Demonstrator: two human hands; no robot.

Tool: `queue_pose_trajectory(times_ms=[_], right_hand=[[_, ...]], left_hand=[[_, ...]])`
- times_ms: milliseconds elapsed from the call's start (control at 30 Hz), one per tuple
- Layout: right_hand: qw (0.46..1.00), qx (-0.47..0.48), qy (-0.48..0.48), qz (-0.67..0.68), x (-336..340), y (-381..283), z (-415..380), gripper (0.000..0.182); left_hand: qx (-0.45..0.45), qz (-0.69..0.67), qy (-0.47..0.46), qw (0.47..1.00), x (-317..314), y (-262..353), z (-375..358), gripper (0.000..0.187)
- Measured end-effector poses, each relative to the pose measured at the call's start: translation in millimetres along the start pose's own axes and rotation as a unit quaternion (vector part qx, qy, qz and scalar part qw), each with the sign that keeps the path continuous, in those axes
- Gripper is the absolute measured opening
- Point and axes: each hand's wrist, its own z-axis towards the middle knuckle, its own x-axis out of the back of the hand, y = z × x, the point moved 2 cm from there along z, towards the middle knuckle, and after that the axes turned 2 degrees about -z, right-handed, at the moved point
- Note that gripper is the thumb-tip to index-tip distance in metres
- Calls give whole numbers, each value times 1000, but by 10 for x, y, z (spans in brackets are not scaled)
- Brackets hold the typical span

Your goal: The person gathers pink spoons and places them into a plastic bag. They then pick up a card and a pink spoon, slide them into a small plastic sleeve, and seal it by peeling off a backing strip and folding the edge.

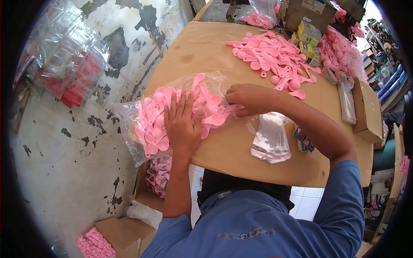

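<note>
A clear plastic bag (124,116) full of pink plastic measuring spoons (161,144) lies on its side at the left of the table. My left hand (183,122) rests flat on top of it, fingers stretched out and pressing on the film. At the bag's right end my right hand (249,99) has its fingers curled closed around the handle of a pink spoon (232,108); the fingertips are partly hidden. Just below my right forearm is a stack of small clear plastic sleeves (272,139). A loose heap of pink spoons (271,53) covers the table's far side.
Small yellow boxes (309,34) stand beside the heap, near another bag of pink spoons (342,51). A cardboard box (368,112) sits at the right edge. Small dark printed packs (304,139) lie under my right arm. Clear bags hang on the left wall; open cartons (124,234) stand on the floor.
</note>
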Motion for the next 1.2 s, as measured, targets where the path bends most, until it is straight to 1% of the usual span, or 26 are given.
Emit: queue_pose_trajectory(times_ms=[100,200,300,400,433,533,567,600,633,667,700,733,767,833,900,933,1033,1200], right_hand=[[996,48,19,-69,117,-52,-41,17],[995,33,53,-74,222,-72,-131,17],[998,-27,45,-15,456,-61,-277,20],[994,-103,24,11,671,75,-458,22],[994,-103,35,9,742,133,-523,22],[984,-127,113,-48,844,470,-706,22],[964,-191,152,-101,868,563,-760,21],[937,-187,218,-200,825,581,-757,21],[895,-181,280,-296,761,581,-725,20],[840,-171,339,-388,731,559,-700,20],[900,-113,302,-294,710,439,-656,23],[944,-154,266,-118,608,416,-573,26],[955,-190,220,64,479,374,-478,29],[972,-165,61,155,385,32,-295,38],[991,-41,106,67,77,35,-162,42],[991,24,127,22,17,1,-78,44],[998,6,41,48,-42,-50,88,36],[995,31,93,20,-112,-102,174,34]], left_hand=[[-3,-12,8,1000,-1,-8,8,51],[-6,-14,13,1000,-9,-20,7,50],[-4,-16,14,1000,-6,-20,8,50],[0,-19,15,1000,8,-11,5,50],[0,-19,15,1000,8,-11,1,51],[-2,-19,14,1000,14,-11,1,52],[-4,-17,13,1000,17,-9,1,52],[-3,-16,12,1000,13,-8,-3,52],[-2,-15,12,1000,3,-11,-7,53],[-1,-13,12,1000,-3,-15,-4,53],[-4,-9,12,1000,-2,-15,4,52],[-6,-4,10,1000,-1,-16,3,52],[-8,0,8,1000,-2,-15,-6,51],[-13,8,9,1000,-16,-17,-10,52],[-16,12,11,1000,-21,-24,-6,52],[-14,11,12,1000,-25,-24,-9,53],[-12,9,14,1000,-18,-26,4,53],[-3,-2,15,1000,-11,-25,15,54]])
